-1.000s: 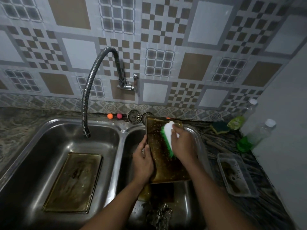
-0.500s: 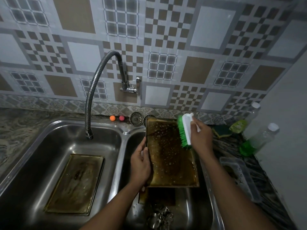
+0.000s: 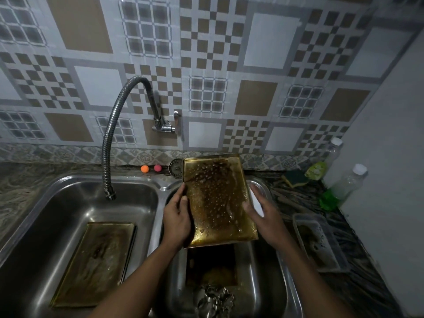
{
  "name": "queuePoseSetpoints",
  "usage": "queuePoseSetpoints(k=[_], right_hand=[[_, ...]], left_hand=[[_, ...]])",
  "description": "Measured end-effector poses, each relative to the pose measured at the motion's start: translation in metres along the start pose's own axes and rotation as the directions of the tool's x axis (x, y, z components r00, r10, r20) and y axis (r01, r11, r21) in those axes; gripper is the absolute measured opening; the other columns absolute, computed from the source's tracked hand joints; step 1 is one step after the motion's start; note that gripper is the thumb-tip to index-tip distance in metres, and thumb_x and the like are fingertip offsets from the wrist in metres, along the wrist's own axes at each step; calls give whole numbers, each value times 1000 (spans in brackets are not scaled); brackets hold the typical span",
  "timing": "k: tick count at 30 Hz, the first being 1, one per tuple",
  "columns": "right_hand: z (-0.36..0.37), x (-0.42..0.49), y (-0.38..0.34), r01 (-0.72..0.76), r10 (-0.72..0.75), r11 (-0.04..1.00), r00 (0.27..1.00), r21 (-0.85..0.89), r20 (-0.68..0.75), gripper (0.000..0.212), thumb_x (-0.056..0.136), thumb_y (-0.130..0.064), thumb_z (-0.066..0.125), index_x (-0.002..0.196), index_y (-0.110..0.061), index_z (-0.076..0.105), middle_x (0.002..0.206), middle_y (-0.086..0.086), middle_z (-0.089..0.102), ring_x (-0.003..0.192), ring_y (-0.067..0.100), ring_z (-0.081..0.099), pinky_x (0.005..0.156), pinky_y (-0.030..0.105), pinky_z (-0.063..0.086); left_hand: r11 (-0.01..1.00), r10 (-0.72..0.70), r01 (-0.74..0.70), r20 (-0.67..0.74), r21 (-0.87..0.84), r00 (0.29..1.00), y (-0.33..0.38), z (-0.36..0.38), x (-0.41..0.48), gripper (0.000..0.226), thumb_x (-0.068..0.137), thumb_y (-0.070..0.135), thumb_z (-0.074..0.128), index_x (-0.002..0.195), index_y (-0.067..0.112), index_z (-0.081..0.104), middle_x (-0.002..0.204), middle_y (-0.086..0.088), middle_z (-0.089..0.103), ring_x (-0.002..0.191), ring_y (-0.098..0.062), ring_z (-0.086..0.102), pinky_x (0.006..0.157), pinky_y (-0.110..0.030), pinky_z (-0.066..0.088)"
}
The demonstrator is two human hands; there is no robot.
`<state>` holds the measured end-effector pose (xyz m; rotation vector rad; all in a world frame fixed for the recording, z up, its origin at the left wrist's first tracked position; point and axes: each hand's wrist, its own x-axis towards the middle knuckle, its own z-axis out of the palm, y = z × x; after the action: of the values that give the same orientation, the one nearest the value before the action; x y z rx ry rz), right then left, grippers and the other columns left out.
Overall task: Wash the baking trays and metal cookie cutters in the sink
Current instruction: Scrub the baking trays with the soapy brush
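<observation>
Head: left hand [image 3: 176,216] fingers [image 3: 183,200] grip tray [image 3: 215,203] edge.

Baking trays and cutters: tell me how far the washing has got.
Done: nothing visibly clean. In hand: the left hand and right hand hold the wet tray, brown-stained, over the right basin. Left: the stained tray in the left basin, a dark tray beneath, and the cookie cutters.

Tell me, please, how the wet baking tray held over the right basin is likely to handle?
The baking tray looks stiff: it shows no sag with the left hand gripping one long edge. Droplets cover its face, so it is probably slippery. It appears thin and shallow, so likely light for its size.
</observation>
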<state>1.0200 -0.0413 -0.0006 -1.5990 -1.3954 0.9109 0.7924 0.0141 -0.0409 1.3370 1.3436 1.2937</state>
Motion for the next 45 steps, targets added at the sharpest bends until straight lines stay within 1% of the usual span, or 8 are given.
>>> queuePoseSetpoints(k=[8,13,17,29,34,38,42,45], right_hand=[[14,4,-7,-77,77,997,997,-16,-2,62,98,-29,52,133,-71,23,154,-6,36,133,27,47,99,60,46],[17,-1,-6,-24,24,998,1000,-50,-12,59,102,-21,44,138,-65,25,151,-1,41,82,-7,47,69,13,43],[23,-6,-18,26,-26,1000,1000,-14,-6,57,104,-18,38,142,-57,24,152,-15,32,133,5,37,103,32,38],[53,-15,-14,166,-174,942,985,-293,-2,61,91,-31,46,149,-36,29,148,-10,36,136,11,38,110,40,39],[56,-18,-20,202,-180,922,979,-330,94,71,86,-33,63,147,-45,29,141,-21,33,130,-3,36,92,-3,21],[52,-16,-20,219,-215,966,976,-139,37,66,83,-31,74,140,-45,43,143,-18,38,128,-14,36,97,3,36],[41,-8,-30,145,-156,986,976,-80,-152,56,95,-20,60,144,-35,40,147,-16,40,129,-8,36,103,13,35],[34,2,-39,101,-138,980,966,-172,-218,49,102,-24,45,149,-28,33,149,-8,39,131,3,35,101,18,31]], left_hand=[[1000,-22,22,78,9,997,5,5,6,46,102,16,47,148,19,41,144,10,48,133,-5,43,107,-20,38],[961,10,-38,104,273,995,12,4,9,64,96,28,59,153,32,29,150,2,33,136,-15,34,116,-41,32],[901,119,-184,183,394,976,46,21,8,66,93,44,58,152,37,27,154,4,28,140,-15,27,113,-41,28],[996,-71,81,279,-24,958,70,52,11,71,93,32,64,153,37,26,137,14,54,121,-5,55,103,-32,47],[982,-171,179,120,-60,978,61,46,14,62,84,30,63,142,32,42,112,5,68,100,-14,67,94,-45,54],[980,-174,181,92,-79,981,46,36,19,52,90,16,56,140,29,48,122,1,67,110,-16,65,100,-47,51],[997,-63,66,85,-31,994,43,18,12,61,99,8,47,154,27,28,145,18,45,128,9,45,112,-21,37],[1000,9,-8,81,-11,997,43,10,4,57,101,-2,42,153,16,28,130,32,40,110,34,38,92,5,31]])
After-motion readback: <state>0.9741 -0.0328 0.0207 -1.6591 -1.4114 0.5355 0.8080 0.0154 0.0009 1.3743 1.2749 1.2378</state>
